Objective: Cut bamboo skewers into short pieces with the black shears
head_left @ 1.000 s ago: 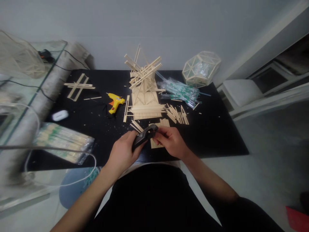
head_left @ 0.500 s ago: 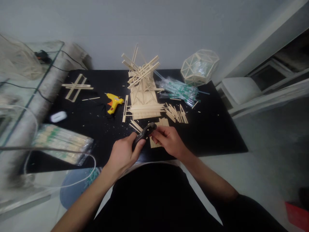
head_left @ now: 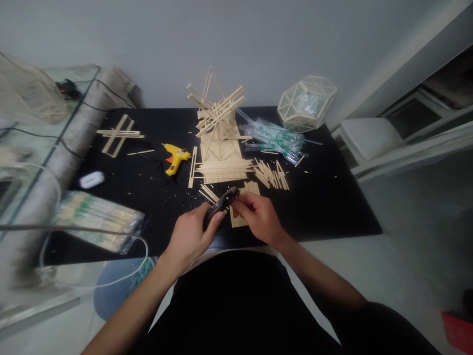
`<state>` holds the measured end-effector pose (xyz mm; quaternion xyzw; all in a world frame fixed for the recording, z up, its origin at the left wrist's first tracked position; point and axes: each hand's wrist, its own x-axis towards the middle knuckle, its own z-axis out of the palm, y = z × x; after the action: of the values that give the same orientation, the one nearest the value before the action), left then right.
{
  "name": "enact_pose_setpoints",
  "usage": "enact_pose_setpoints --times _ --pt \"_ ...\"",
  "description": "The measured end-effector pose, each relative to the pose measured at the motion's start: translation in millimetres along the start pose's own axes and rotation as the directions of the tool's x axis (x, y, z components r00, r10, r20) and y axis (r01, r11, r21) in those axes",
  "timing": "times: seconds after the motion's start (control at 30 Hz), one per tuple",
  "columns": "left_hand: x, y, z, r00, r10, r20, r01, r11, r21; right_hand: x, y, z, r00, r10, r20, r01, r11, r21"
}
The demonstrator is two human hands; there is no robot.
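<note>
My left hand is wrapped round dark pliers, whose head points up and to the right. The fingers of my right hand are pinched together close to the pliers' head; whatever lies between them is too small and hidden to make out. Below and behind both hands lies a small mat of wooden sticks, partly covered by my right hand. A few loose sticks lie just beyond the pliers. Farther back, a windmill-like stick model stands on a base of sticks.
A yellow glue gun lies left of the model, near a crossed stick frame. Short cut sticks and plastic wrappers lie to the right, before a faceted stick frame. Packed sticks lie front left.
Between my hands, the pliers' handles have drawn closer together and their head looks narrower. Both hands stay in nearly the same place, and the things on the table have not moved.
</note>
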<state>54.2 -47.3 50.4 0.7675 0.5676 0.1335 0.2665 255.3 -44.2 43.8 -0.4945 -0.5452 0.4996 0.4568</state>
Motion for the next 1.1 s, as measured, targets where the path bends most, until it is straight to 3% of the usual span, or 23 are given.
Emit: enact_pose_setpoints --times 0.3,0.7,0.93,1.1 --pt "2.9 -8.2 -4.5 0.993 0.115 0.017 -0.113 0.989 -0.096 6.6 -3.0 -6.1 0.971 0.131 0.201 -0.162 0.976 0.146" --pt "10.4 -4.5 -1.4 0.991 -0.058 0.117 0.07 0.993 -0.095 9.8 18.6 3.6 0.997 0.073 0.01 -0.071 0.988 -0.136" --pt "20.6 -16.9 -5.2 0.969 -0.119 0.215 0.157 0.973 -0.17 11.4 21.2 0.8 0.988 0.141 0.056 -0.134 0.985 -0.111" --pt "24.9 -26.1 -2.2 0.982 -0.111 0.151 0.118 0.992 -0.041 9.7 22.3 -5.1 0.994 0.1 0.033 -0.097 0.993 -0.063"
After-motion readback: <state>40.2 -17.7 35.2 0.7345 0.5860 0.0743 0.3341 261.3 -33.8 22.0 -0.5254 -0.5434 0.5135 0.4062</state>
